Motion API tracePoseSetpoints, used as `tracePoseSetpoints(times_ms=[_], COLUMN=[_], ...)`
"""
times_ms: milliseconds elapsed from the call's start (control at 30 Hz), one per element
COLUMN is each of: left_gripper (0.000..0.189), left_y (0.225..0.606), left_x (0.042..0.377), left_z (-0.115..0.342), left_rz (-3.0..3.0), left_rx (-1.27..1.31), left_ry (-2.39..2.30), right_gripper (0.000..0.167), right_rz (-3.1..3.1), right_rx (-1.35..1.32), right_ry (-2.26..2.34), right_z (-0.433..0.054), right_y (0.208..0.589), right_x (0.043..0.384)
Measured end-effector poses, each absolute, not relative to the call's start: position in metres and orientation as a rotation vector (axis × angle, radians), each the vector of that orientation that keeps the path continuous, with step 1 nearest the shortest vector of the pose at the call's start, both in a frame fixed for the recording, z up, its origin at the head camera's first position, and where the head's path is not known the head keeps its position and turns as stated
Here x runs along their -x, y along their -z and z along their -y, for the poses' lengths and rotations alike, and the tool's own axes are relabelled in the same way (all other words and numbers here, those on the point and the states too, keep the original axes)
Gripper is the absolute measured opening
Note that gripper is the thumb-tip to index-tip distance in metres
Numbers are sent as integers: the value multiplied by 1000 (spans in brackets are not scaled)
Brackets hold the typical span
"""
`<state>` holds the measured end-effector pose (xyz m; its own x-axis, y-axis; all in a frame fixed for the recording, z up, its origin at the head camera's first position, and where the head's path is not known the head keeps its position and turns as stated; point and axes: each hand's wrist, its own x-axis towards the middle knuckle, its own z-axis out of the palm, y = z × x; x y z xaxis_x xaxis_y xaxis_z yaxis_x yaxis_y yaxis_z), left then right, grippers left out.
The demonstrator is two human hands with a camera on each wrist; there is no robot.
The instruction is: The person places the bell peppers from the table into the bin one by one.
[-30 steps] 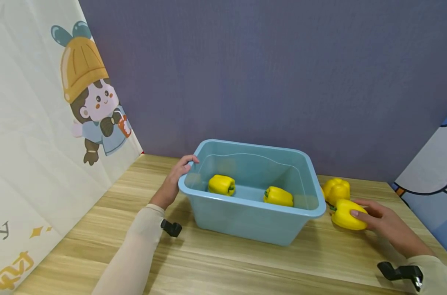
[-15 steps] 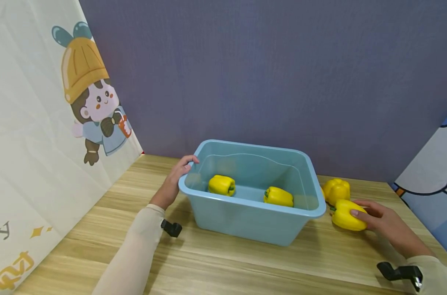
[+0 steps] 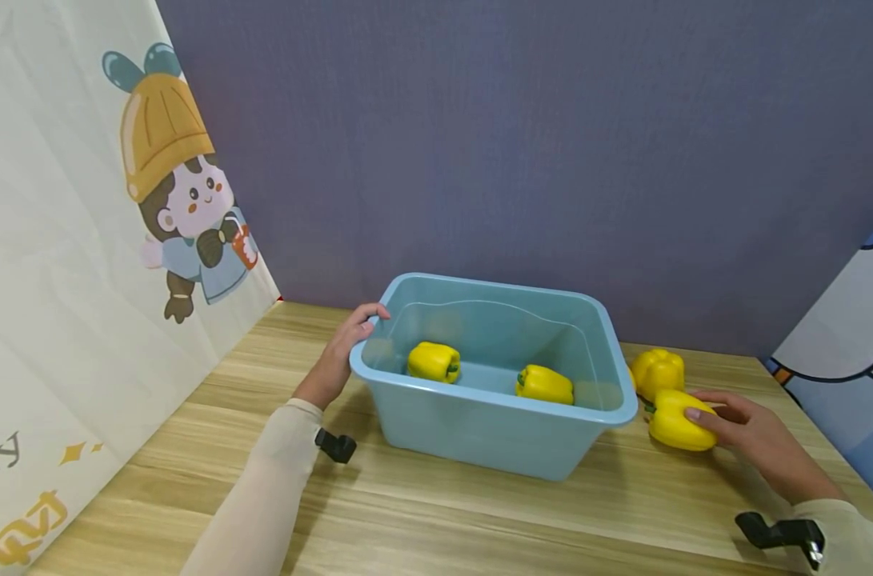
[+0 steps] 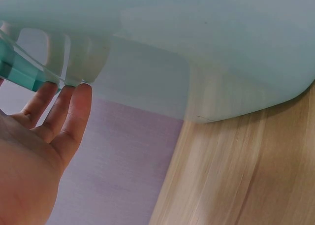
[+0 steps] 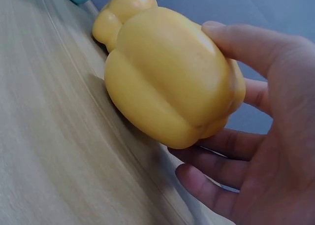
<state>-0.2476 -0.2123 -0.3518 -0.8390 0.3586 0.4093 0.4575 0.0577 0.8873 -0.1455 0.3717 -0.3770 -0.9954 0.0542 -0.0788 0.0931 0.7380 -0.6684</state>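
Observation:
My left hand (image 3: pixel 335 356) grips the left rim of a light blue plastic tub (image 3: pixel 479 436); in the left wrist view, several fingertips (image 4: pixel 81 99) meet the underside of the rim. Two yellow bell peppers lie on their sides inside, a left one (image 3: pixel 429 362) and a right one (image 3: pixel 544 386). To the right of the tub, my right hand (image 3: pixel 756 436) holds another yellow bell pepper (image 3: pixel 674 420), thumb on one side and fingers on the other. The right wrist view shows this pepper (image 5: pixel 167 82) close over the wood, its lobed bottom toward the palm.
Another yellow bell pepper (image 3: pixel 659 372) stands just behind the held one. A yellow sliver peeks out between it and the tub's right side. The wooden tabletop (image 3: pixel 422 528) ends at a grey-purple wall panel (image 3: pixel 494 144). Printed white sheets flank the table, one with a cartoon figure (image 3: pixel 184 192).

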Motion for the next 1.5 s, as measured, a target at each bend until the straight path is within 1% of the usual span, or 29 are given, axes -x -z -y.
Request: tracePoseSetpoints(times_ms=[367, 767, 1033, 1233, 1500], left_gripper=[48, 47, 46, 44, 47], left_y=[352, 352, 351, 351, 352], left_x=[247, 248, 248, 248, 248], left_z=[212, 212, 212, 211, 211], left_rz=[2216, 2212, 2216, 2214, 2214], left_rx=[872, 875, 869, 869, 868], left_ry=[1925, 1933, 1942, 1940, 1934], right_gripper=[81, 86, 86, 81, 75], right_rz=[-2893, -2893, -2947, -2973, -2961], right_rx=[-124, -160, -149, -124, -107], right_ry=[1114, 1124, 1107, 1144, 1260], right_z=[-372, -369, -368, -368, -365], right_y=[374, 368, 364, 361, 359], right_x=[146, 144, 144, 144, 145])
